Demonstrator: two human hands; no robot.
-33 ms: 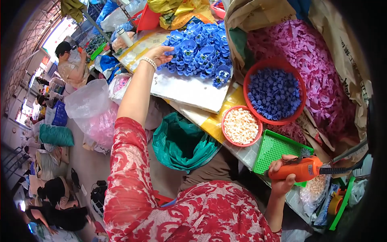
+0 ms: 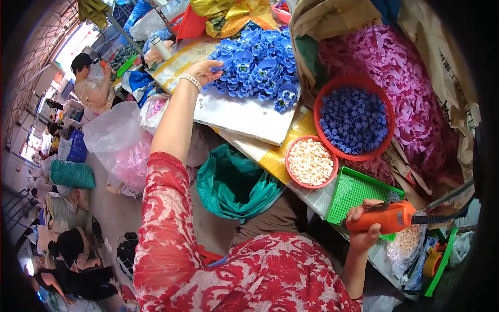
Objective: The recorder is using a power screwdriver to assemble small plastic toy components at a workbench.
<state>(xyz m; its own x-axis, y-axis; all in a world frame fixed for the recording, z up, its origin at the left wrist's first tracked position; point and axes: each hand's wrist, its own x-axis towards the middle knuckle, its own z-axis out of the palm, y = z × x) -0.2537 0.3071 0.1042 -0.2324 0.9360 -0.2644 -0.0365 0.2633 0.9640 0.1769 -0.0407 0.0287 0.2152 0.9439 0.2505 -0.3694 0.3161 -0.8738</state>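
Observation:
My left hand (image 2: 204, 73), with a beaded bracelet at the wrist, reaches to the left edge of a pile of blue artificial flowers (image 2: 254, 65). Its fingertips are pinched on a blue petal there; the pile partly hides the grip. The flowers lie heaped on a white board (image 2: 254, 120), and one flower (image 2: 286, 96) sits apart at its right corner. Low on the right, my right hand (image 2: 364, 229) is wrapped round an orange corded hand tool (image 2: 382, 218) with a black ribbed cable sleeve. It hovers by the front corner of a green perforated tray (image 2: 358, 195).
Right of the board stand a red bowl of small dark-blue pieces (image 2: 356, 122) and a smaller red bowl of white-orange pieces (image 2: 312, 162). Behind them, a large sack holds pink petals (image 2: 384, 73). A green-lined bin (image 2: 236, 182) stands below the board. Other people sit at the left.
At the lower left, a person in black has shifted slightly. My two hands have not visibly moved.

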